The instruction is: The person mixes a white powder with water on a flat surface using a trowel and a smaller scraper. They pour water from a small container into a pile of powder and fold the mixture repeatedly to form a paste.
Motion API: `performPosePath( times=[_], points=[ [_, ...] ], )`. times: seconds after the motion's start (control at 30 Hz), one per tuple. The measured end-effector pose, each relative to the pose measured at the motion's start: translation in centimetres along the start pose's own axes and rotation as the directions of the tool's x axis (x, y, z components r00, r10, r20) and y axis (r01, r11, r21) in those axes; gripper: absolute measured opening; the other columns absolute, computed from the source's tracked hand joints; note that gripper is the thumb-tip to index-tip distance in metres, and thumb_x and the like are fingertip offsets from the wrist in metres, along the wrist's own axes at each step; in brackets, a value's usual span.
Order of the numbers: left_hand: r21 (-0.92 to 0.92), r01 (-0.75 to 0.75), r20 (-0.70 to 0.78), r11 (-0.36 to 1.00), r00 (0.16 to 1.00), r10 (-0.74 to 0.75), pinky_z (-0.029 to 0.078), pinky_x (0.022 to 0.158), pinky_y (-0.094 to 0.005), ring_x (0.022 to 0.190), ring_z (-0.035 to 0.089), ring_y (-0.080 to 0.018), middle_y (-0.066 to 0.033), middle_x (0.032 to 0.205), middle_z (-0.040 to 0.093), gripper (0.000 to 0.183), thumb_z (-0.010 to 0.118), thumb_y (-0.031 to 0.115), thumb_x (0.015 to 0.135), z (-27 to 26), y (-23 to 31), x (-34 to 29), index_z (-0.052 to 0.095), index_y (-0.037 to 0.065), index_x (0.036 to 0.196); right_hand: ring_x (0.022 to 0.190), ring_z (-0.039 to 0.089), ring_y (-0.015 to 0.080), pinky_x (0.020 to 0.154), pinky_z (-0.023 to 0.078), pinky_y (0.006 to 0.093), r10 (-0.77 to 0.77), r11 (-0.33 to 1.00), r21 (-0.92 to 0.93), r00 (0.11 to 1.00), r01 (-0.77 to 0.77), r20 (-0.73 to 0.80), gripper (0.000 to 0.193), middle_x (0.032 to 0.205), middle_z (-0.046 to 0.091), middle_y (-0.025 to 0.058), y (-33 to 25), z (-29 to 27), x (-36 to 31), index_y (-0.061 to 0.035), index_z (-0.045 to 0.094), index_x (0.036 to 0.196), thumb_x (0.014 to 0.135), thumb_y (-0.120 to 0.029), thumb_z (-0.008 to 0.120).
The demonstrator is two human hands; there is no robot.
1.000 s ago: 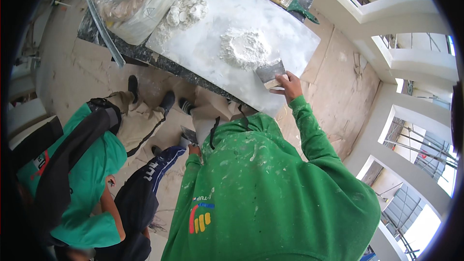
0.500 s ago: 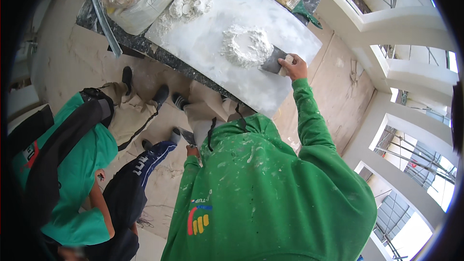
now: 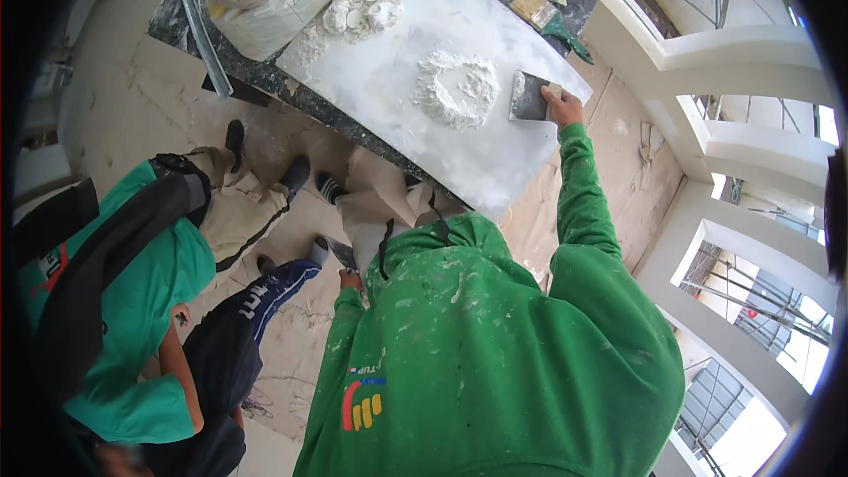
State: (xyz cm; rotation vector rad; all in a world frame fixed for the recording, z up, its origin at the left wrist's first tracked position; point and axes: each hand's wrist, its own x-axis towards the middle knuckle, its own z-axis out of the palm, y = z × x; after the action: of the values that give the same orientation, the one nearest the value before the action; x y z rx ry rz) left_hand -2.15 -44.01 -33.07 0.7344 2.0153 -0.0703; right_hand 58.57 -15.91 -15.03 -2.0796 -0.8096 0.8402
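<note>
View: head
Right hand (image 3: 564, 108): closed on scraper (image 3: 529, 95), at board's (image 3: 508, 159) right end
Scraper: left of right hand, blade toward powder ring (image 3: 457, 88); board contact unclear
Powder ring: on board, just left of scraper, narrow gap
Left hand (image 3: 351, 279): low, off board, gripping second scraper (image 3: 341, 253); well apart from powder ring
Heap (image 3: 364, 7): beside bag (image 3: 296, 7)

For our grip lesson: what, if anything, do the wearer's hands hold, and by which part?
The right hand holds a wide scraper by its pale back edge; the left hand holds a flat-bladed tool, its gripped part hidden.
</note>
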Motion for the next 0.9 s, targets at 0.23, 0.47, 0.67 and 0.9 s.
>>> performPosePath(
  times=[0.23, 0.47, 0.67, 0.9],
  points=[
    [-0.198, 0.111, 0.068, 0.974, 0.993, -0.100, 0.049, 0.072, -0.0484, 0.084, 0.062, -0.0392, -0.0260, 0.095, 0.059, 0.046, 0.052, 0.020, 0.080, -0.4, 2.4, -3.1, 0.040, 0.002, 0.121, 0.085, 0.068, 0.0242, 0.080, 0.051, 0.0334, -0.233, 0.931, -0.281, 0.972, 0.234, 0.038, 0.053, 0.093, 0.071, 0.0158, -3.7, 4.1, 5.5, -0.0010, 0.069, 0.105, 0.071, -0.041, 0.077],
    [-0.197, 0.075, 0.046, 0.978, 0.997, -0.067, 0.047, 0.080, -0.0462, 0.090, 0.062, -0.0407, -0.0274, 0.096, 0.061, 0.048, 0.053, 0.025, 0.081, -0.9, 3.7, -4.9, 0.042, -0.003, 0.118, 0.089, 0.067, 0.0307, 0.082, 0.051, 0.0366, -0.427, 0.807, -0.298, 0.852, 0.510, 0.303, 0.046, 0.096, 0.069, 0.0163, -11.0, 7.8, 6.2, -0.0083, 0.068, 0.109, 0.073, -0.037, 0.074],
    [-0.191, 0.137, 0.059, 0.972, 0.990, -0.128, 0.045, 0.084, -0.0454, 0.093, 0.060, -0.0388, -0.0269, 0.097, 0.060, 0.046, 0.054, 0.024, 0.081, 0.2, 3.3, -5.0, 0.043, -0.003, 0.117, 0.087, 0.065, 0.0340, 0.081, 0.051, 0.0379, -0.544, 0.722, -0.302, 0.780, 0.623, 0.308, 0.037, 0.093, 0.069, 0.0164, -14.7, 8.0, 2.1, -0.0127, 0.069, 0.107, 0.076, -0.033, 0.072],
    [-0.210, 0.036, -0.037, 0.977, 0.998, -0.045, 0.050, 0.055, -0.0451, 0.070, 0.060, -0.0321, -0.0201, 0.085, 0.055, 0.045, 0.050, 0.008, 0.075, 1.9, -2.7, -0.9, 0.035, 0.006, 0.117, 0.098, 0.065, 0.0271, 0.089, 0.048, 0.0349, -0.316, 0.799, -0.360, 0.846, 0.482, 0.430, 0.057, 0.105, 0.068, 0.0151, -9.7, 8.0, 14.7, -0.0063, 0.065, 0.116, 0.072, -0.042, 0.075]
  ],
)
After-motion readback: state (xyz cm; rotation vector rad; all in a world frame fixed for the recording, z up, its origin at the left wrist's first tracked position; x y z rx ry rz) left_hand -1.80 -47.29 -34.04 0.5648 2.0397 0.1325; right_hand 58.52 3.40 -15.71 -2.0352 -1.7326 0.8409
